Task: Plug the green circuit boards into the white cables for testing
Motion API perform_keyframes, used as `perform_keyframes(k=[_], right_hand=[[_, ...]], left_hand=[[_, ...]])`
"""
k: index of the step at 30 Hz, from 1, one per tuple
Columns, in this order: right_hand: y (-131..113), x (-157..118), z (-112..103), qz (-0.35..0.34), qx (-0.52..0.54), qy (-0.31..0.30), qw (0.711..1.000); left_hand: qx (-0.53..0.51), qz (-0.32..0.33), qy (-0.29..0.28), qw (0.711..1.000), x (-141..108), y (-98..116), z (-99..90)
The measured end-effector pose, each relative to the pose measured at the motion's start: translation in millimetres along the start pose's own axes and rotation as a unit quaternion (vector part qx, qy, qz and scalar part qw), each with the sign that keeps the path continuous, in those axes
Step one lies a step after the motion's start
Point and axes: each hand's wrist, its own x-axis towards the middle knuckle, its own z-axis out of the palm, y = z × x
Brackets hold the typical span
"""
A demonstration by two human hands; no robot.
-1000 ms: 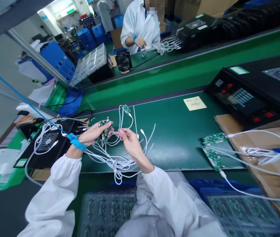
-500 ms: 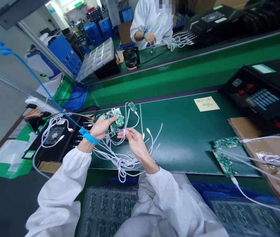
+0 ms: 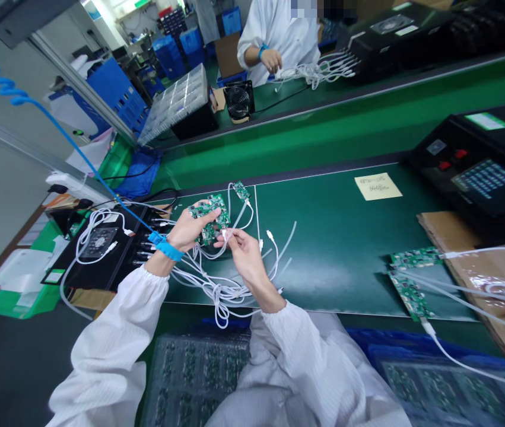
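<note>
My left hand (image 3: pixel 189 230), with a blue wrist strap (image 3: pixel 166 246), grips a green circuit board (image 3: pixel 218 209), thumb on top. Another board (image 3: pixel 208 235) shows just below it, partly covered. Between the fingertips of my right hand (image 3: pixel 244 249) is a white cable plug (image 3: pixel 224 233), held against the lower edge of the gripped board. Whether the plug is fully seated I cannot tell. Beyond the hands lies a small board (image 3: pixel 241 190) with a white cable on it. A tangle of white cables (image 3: pixel 219 292) spreads on the green mat below my hands.
Cables reach a black box (image 3: pixel 101 243) on the left. Right of centre lies a yellow note (image 3: pixel 377 186); farther right are two wired boards (image 3: pixel 412 290), cardboard (image 3: pixel 452 237) and a black device with a display (image 3: pixel 486 178). A co-worker's hand (image 3: pixel 272 60) is across the bench.
The board in my left hand has tilted, and its face looks darker now. My right hand has brought the white plug up to the board's edge. The view has shifted slightly.
</note>
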Motion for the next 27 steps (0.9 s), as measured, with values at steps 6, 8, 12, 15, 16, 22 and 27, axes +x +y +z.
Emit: perform_keyframes(k=[6,8,12,15,16,22,27], right_hand=[[-1.1,-0.3,0.7,-0.003,-0.001,0.003,1.0],[-1.4,-0.4,0.7,-0.005,-0.001,0.004,1.0],[-0.8,-0.3,0.5,-0.004,-0.004,0.009,1.0],[0.9,0.5,0.7,-0.003,-0.003,0.015,1.0],[1.6,0.8,0.8,-0.002,-0.002,0.018,1.0],[3.5,0.1,2.3,-0.012,0.002,0.044,0.999],[2.2,-1.2,2.6,-0.024,-0.019,0.057,0.998]], left_hand=[[-0.001,0.008,-0.002,1.0,-1.9,1.4,-0.5],[-0.004,0.013,-0.002,1.0,-1.9,1.2,-1.0],[-0.001,0.012,-0.012,1.0,-1.7,0.5,-2.4],[0.009,0.021,-0.009,1.0,-2.5,0.7,-2.4],[0.018,0.029,-0.006,0.999,-2.9,0.9,-2.2],[0.062,0.064,0.009,0.996,-4.2,1.2,-1.5],[0.07,0.08,0.014,0.994,-3.3,-0.3,1.9]])
